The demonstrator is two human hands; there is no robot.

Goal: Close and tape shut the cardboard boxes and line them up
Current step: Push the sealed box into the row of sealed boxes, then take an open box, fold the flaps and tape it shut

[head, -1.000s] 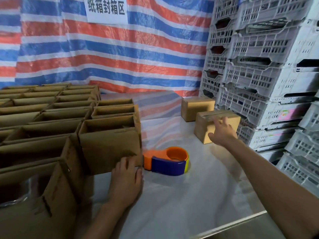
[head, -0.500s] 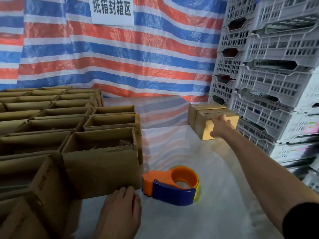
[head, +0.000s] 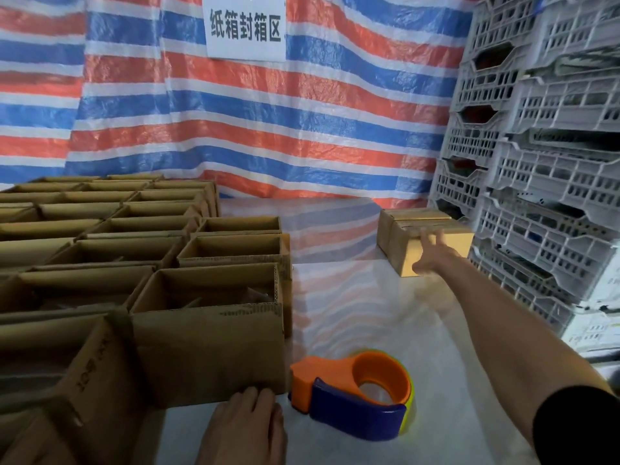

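My right hand [head: 433, 255] is stretched far out to the right of centre, fingers straight and slightly fanned over the front face of the nearer closed brown cardboard box [head: 465, 244]. The hand is blurred, so I cannot tell whether the fingertips actually touch the cardboard. My left hand [head: 246, 427] lies flat, palm down, at the bottom centre of the frame, fingers together and relaxed, their tips at the foot of the nearest open-topped brown cardboard box [head: 208, 347]. Just right of that hand, an orange and dark blue plastic tape dispenser [head: 352, 396] with a yellow-green roll rests on the glossy white table top [head: 352, 307], close beside the open box. Behind the closed box at my right hand, a second closed brown cardboard box [head: 416, 214] stands flush against it, the pair lined up toward the back wall. The left half of the frame is filled with rows of open brown cardboard boxes [head: 117, 226] packed side by side. Stacked pale grey slotted plastic crates [head: 543, 162] rise along the right edge, just beside the closed boxes. A red, white and blue striped tarpaulin [head: 268, 129] covers the back, with a white paper sign [head: 246, 26] bearing black characters at the top centre.
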